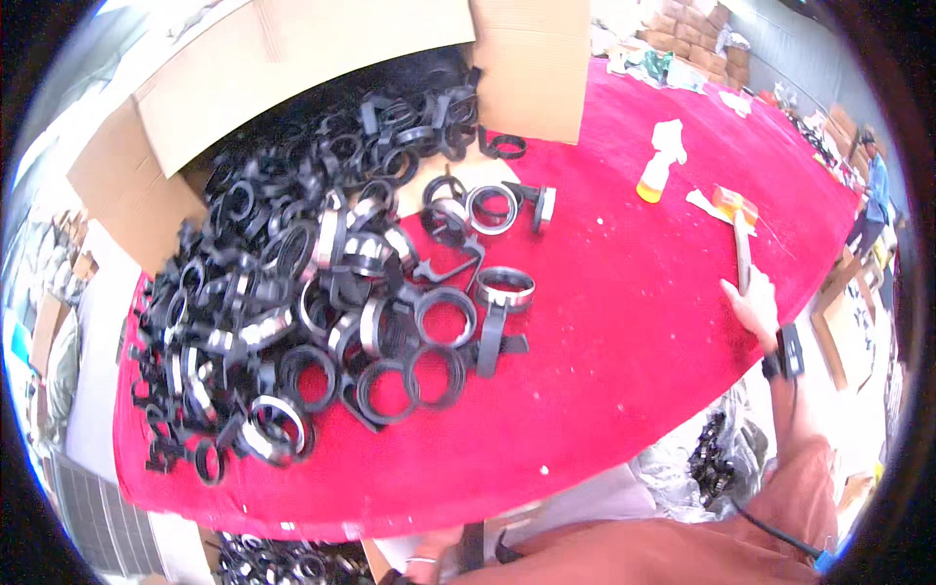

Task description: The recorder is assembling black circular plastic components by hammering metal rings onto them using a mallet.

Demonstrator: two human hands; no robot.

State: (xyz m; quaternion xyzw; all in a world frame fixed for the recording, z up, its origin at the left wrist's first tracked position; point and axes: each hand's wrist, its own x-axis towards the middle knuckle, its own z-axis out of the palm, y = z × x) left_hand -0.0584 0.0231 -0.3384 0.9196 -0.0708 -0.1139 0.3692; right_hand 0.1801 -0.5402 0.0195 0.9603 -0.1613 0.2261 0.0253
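The right hand (pixel 753 304) reaches out over the far right edge of the red table (pixel 624 322), its fingers closed around the handle of a slim grey tool (pixel 743 255) with an orange head. The left hand is out of view. A heap of black ring-shaped clamps (pixel 322 292) spills from a cardboard box (pixel 292 58) well to the left.

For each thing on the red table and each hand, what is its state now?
Brown cardboard box: tipped on its side, flaps open.
Black plastic ring clamps: spilled in a heap from the box onto the red cloth table.
Yellow plastic spray bottle: upright, apart from the heap.
Right hand: grip closed on a grey tool handle.
Left hand: out of view.
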